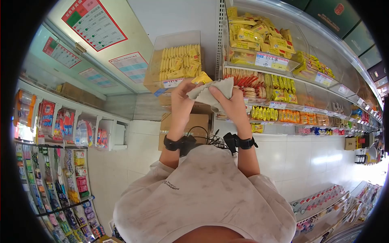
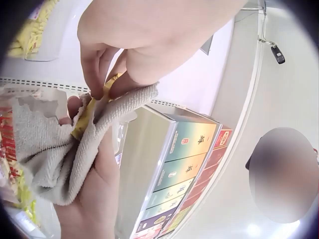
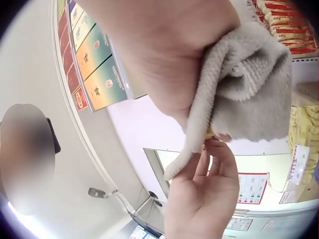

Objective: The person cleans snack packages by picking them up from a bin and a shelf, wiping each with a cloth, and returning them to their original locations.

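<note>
My right hand [image 1: 234, 104] grips a grey-beige cloth [image 1: 206, 94] with a scalloped edge, its thumb lying on top of the folds. A small yellow snack packet [image 1: 201, 78] sticks out at the cloth's upper left edge, pinched between the fingertips of my left hand [image 1: 182, 101]. In the left wrist view the yellow packet [image 2: 85, 119] runs between those fingers and the folded cloth [image 2: 55, 154]. The right wrist view shows the cloth [image 3: 249, 94] bunched round the right hand, hiding most of the packet.
Ahead stands a clear bin [image 1: 178, 60] of stacked yellow packets. Shelves to the right carry a large bin [image 1: 261, 36] of yellow packets and rows of wrapped snacks [image 1: 247, 83]. A cardboard box [image 1: 185, 125] and black cables [image 1: 206, 137] lie low in front of my body.
</note>
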Motion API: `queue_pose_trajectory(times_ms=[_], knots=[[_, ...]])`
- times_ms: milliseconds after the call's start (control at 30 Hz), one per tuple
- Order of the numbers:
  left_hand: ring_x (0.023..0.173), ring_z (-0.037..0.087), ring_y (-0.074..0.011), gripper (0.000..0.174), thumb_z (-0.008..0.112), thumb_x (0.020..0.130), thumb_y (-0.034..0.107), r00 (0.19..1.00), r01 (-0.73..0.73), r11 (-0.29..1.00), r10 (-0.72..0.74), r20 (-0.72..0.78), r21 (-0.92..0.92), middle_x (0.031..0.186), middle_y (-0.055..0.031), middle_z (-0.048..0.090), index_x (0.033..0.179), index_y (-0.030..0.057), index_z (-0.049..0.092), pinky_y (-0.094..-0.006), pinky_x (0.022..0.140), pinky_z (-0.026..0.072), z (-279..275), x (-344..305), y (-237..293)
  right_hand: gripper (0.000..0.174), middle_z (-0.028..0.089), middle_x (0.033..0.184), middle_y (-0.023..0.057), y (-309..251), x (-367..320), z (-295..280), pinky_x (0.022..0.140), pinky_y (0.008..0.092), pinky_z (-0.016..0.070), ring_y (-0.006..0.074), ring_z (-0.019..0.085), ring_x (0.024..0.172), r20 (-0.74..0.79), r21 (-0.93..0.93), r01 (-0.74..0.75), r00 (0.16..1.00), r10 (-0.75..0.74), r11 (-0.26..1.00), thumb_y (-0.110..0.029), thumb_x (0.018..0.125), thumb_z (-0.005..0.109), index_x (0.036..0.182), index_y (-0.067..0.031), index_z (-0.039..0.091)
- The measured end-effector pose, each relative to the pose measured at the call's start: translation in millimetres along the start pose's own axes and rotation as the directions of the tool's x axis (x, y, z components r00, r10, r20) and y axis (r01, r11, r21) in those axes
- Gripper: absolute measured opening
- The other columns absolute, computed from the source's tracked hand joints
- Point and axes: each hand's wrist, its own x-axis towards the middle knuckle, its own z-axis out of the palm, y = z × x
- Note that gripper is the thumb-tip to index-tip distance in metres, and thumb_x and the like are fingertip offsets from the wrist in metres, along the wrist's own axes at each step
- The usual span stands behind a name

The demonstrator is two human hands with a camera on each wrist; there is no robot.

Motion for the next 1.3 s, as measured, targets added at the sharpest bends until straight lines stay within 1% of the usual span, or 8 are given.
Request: queue_pose_trajectory(times_ms=[167, 200, 300, 400, 633, 833, 1167, 1300], knots=[[0.1, 0.069, -0.0165, 0.021, 0.066, 0.097, 0.006, 0.993, -0.021, 0.986, 0.001, -0.12, -0.165, 0.11, -0.0123, 0.071, 0.116, -0.0018, 0.061, -0.0291, 0.09, 0.0542, 5.3, 3.8, 9.8, 0.034, 0.072, 0.081, 0.0072, -15.8, -0.4, -3.0, 0.063, 0.0282, 0.0527, 0.0128, 0.067, 0.073, -0.167, 0.352, -0.209, 0.945, 0.282, 0.912, -0.03, 0.102, 0.061, 0.106, 0.0028, 0.068], [0.099, 0.069, -0.016, 0.019, 0.067, 0.097, 0.006, 0.992, -0.029, 0.982, 0.006, -0.123, -0.187, 0.109, -0.0117, 0.071, 0.113, -0.0013, 0.061, -0.0287, 0.088, 0.0539, 8.0, 3.8, 14.4, 0.038, 0.07, 0.085, 0.0084, -13.5, 2.4, -0.7, 0.061, 0.0288, 0.0534, 0.0138, 0.068, 0.074, -0.248, 0.375, -0.08, 0.951, 0.183, 0.924, -0.034, 0.105, 0.056, 0.109, 0.0017, 0.066], [0.094, 0.067, -0.0138, 0.016, 0.069, 0.095, 0.005, 0.991, -0.05, 0.989, 0.032, -0.13, -0.138, 0.106, -0.0099, 0.07, 0.108, -0.0004, 0.062, -0.0265, 0.084, 0.0528, 17.1, 0.5, 17.5, 0.033, 0.069, 0.093, 0.0065, -16.5, 0.4, 3.3, 0.065, 0.0275, 0.0529, 0.0118, 0.066, 0.076, -0.158, 0.565, -0.144, 0.948, 0.278, 0.813, -0.03, 0.103, 0.06, 0.114, 0.0013, 0.063], [0.088, 0.064, -0.0103, 0.018, 0.073, 0.092, 0.004, 0.989, -0.058, 0.992, 0.073, -0.132, 0.109, 0.103, -0.0081, 0.069, 0.106, -0.0004, 0.062, -0.0229, 0.078, 0.0509, 29.2, -7.2, 8.4, 0.029, 0.068, 0.101, 0.0046, 4.8, 4.1, 30.0, 0.07, 0.0263, 0.0521, 0.0091, 0.063, 0.082, -0.34, 0.326, 0.191, 0.938, -0.074, 0.926, -0.023, 0.1, 0.066, 0.116, 0.0012, 0.062], [0.094, 0.064, -0.0114, 0.019, 0.072, 0.093, 0.003, 0.996, -0.007, 1.0, 0.005, -0.083, -0.016, 0.104, -0.0063, 0.069, 0.109, -0.0006, 0.062, -0.0252, 0.082, 0.0493, 29.4, -5.8, 19.6, 0.029, 0.068, 0.101, 0.0032, -5.4, 0.1, 12.7, 0.075, 0.0269, 0.0518, 0.0079, 0.062, 0.089, -0.153, 0.452, 0.008, 0.986, 0.069, 0.892, -0.017, 0.096, 0.07, 0.116, 0.003, 0.063], [0.095, 0.065, -0.0115, 0.025, 0.072, 0.092, 0.002, 0.992, 0.009, 0.996, -0.02, -0.121, -0.088, 0.106, -0.0064, 0.069, 0.114, -0.0025, 0.062, -0.025, 0.082, 0.0511, 16.7, -1.5, 21.3, 0.023, 0.068, 0.097, 0.0025, -10.9, -9.7, -4.5, 0.076, 0.0282, 0.0509, 0.0092, 0.06, 0.087, -0.026, 0.11, 0.081, 0.997, -0.079, 0.991, -0.016, 0.099, 0.065, 0.113, 0.0019, 0.063], [0.102, 0.064, -0.0151, 0.034, 0.07, 0.09, -0.004, 0.994, -0.072, 0.988, 0.082, -0.071, 0.134, 0.115, -0.0093, 0.066, 0.123, -0.0039, 0.06, -0.0268, 0.087, 0.0513, 14.9, -6.0, 47.6, 0.03, 0.066, 0.104, 0.0041, -35.8, -12.7, -35.7, 0.082, 0.0302, 0.0502, 0.0111, 0.059, 0.095, -0.296, 0.2, 0.106, 0.954, -0.043, 0.974, -0.023, 0.102, 0.061, 0.122, -0.0003, 0.061], [0.107, 0.065, -0.0168, 0.033, 0.065, 0.093, -0.005, 1.0, -0.011, 0.986, 0.01, 0.009, 0.164, 0.12, -0.0112, 0.066, 0.126, -0.0055, 0.061, -0.0261, 0.092, 0.0498, 36.6, -10.1, 48.7, 0.028, 0.068, 0.098, 0.0047, -44.2, -15.5, -28.5, 0.077, 0.0287, 0.0504, 0.0108, 0.06, 0.087, 0.005, 0.132, 0.217, 0.975, -0.22, 0.967, -0.023, 0.1, 0.064, 0.117, -0.0002, 0.063]])
